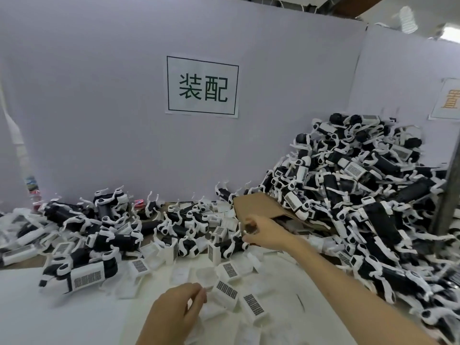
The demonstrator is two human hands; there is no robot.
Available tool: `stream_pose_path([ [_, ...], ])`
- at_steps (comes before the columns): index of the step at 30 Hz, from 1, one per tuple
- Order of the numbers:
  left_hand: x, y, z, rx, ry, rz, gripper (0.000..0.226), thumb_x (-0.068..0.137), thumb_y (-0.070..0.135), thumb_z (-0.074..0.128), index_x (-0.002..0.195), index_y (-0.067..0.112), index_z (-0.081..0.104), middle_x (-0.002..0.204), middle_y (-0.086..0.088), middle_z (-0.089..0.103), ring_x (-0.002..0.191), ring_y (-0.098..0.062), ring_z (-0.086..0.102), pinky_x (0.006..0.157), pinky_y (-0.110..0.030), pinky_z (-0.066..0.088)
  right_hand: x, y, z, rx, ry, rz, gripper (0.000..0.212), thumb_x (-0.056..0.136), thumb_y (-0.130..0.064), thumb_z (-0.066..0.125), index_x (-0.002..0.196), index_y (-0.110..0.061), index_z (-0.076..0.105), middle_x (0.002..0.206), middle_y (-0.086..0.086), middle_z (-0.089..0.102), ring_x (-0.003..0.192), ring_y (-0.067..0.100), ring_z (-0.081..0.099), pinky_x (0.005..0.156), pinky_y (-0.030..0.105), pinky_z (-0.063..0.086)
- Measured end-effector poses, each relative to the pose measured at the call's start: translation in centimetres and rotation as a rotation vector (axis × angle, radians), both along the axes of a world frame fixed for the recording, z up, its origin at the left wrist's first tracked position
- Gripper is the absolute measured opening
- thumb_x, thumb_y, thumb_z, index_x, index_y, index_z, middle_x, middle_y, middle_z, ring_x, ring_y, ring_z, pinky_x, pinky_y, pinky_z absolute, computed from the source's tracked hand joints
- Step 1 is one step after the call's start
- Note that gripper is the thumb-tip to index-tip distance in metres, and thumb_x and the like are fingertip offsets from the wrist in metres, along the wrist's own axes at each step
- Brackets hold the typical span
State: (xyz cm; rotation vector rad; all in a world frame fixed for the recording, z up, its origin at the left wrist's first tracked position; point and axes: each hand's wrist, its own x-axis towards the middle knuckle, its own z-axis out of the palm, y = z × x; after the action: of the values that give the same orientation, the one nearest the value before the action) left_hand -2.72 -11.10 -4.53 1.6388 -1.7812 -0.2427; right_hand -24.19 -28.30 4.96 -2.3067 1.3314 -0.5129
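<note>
My left hand is low in the middle of the view, its thumb and fingers curled, pinching a small white plastic piece. Just right of it lie white housings with dark grilles. My right hand reaches forward over the edge of a brown cardboard box. Its fingers are curled and blurred, and I cannot tell whether they hold anything. Loose white grille parts stand just left of it.
A tall heap of black-and-white assembled units fills the right side. A lower spread of them covers the left. White sheet on the table. A white partition with a printed sign closes the back. A bottle stands far left.
</note>
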Motion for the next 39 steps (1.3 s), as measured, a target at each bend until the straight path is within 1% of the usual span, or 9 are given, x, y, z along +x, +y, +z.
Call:
stream_pose_path([
  [4,-0.3,-0.4,-0.9,0.021,-0.020,-0.013,0.026,0.102,0.037,0.049,0.090,0.025,0.068,0.085,0.015,0.068,0.065,0.002,0.054,0.066,-0.010,0.039,3.1,-0.9,-2.1,-0.036,-0.068,-0.005,0.066,0.086,-0.037,0.075,0.141,-0.015,0.045,0.135,-0.001,0.057,0.122,0.018,0.055,0.102,0.036,0.046],
  [6,-0.2,-0.6,-1.3,0.025,-0.002,-0.009,0.026,0.101,0.038,0.049,0.090,0.024,0.069,0.088,0.013,0.070,0.075,0.000,0.060,0.071,-0.011,0.043,4.8,-1.4,-3.1,-0.005,0.007,0.009,0.071,0.088,-0.041,0.073,0.146,-0.015,0.041,0.140,0.000,0.052,0.129,0.021,0.050,0.095,0.030,0.042],
  [10,0.1,-1.3,-1.8,0.042,-0.012,-0.015,0.027,0.100,0.042,0.049,0.092,0.025,0.069,0.094,0.009,0.071,0.073,0.001,0.054,0.075,-0.016,0.044,6.9,-1.7,-5.5,-0.034,0.196,0.041,0.025,0.091,-0.019,0.067,0.115,-0.012,0.064,0.113,0.006,0.063,0.101,0.023,0.060,0.077,0.029,0.044],
  [17,0.1,-1.3,-2.0,0.041,0.055,0.001,0.026,0.095,0.049,0.051,0.086,0.029,0.065,0.089,0.016,0.068,0.078,0.001,0.060,0.073,-0.011,0.046,5.5,-1.0,-5.8,-0.252,-0.086,-0.130,0.029,0.094,0.004,0.050,0.091,-0.012,0.075,0.095,0.002,0.072,0.077,0.009,0.058,0.063,0.012,0.038],
  [24,-0.2,-1.1,-1.4,0.060,0.046,0.009,0.015,0.095,0.043,0.052,0.088,0.036,0.063,0.085,0.018,0.069,0.065,0.007,0.055,0.071,-0.012,0.046,5.6,3.5,-2.5,-0.314,-0.672,-0.113,0.027,0.096,0.000,0.058,0.085,-0.022,0.070,0.078,-0.002,0.068,0.060,0.015,0.067,0.055,0.024,0.053],
  [26,-0.2,-1.1,-1.3,0.040,0.056,0.019,0.005,0.096,0.044,0.051,0.098,0.045,0.055,0.088,0.023,0.065,0.065,0.009,0.055,0.069,-0.010,0.044,5.1,5.5,-2.1,-0.218,-0.840,-0.061,0.034,0.095,0.002,0.058,0.084,-0.026,0.072,0.076,-0.002,0.068,0.057,0.013,0.066,0.055,0.020,0.052],
  [29,-0.2,-0.8,-1.2,-0.067,0.079,0.013,0.037,0.091,0.055,0.055,0.125,0.048,0.042,0.108,0.031,0.054,0.084,0.007,0.057,0.076,-0.010,0.045,3.6,8.4,-2.7,0.121,-1.126,0.108,0.033,0.091,0.007,0.060,0.088,-0.022,0.076,0.074,0.004,0.066,0.057,0.015,0.060,0.059,0.022,0.053],
  [33,-0.5,-0.1,-0.2,-0.232,0.436,-0.057,0.067,0.071,0.065,0.061,0.131,0.038,0.050,0.128,0.025,0.054,0.114,-0.003,0.056,0.090,-0.020,0.044,2.4,10.5,-5.4,0.629,-1.441,0.178,0.023,0.076,-0.008,0.071,0.099,-0.010,0.074,0.065,0.007,0.052,0.053,0.013,0.051,0.057,0.025,0.052],
  [39,-1.9,0.4,1.7,0.105,0.762,-0.279,0.034,0.082,0.046,0.078,0.105,0.021,0.074,0.095,0.003,0.076,0.091,-0.012,0.071,0.076,-0.019,0.052,2.5,10.9,-6.9,0.738,-1.288,0.152,0.030,0.086,-0.006,0.062,0.116,-0.003,0.063,0.082,0.028,0.058,0.071,0.025,0.057,0.072,0.034,0.055],
])
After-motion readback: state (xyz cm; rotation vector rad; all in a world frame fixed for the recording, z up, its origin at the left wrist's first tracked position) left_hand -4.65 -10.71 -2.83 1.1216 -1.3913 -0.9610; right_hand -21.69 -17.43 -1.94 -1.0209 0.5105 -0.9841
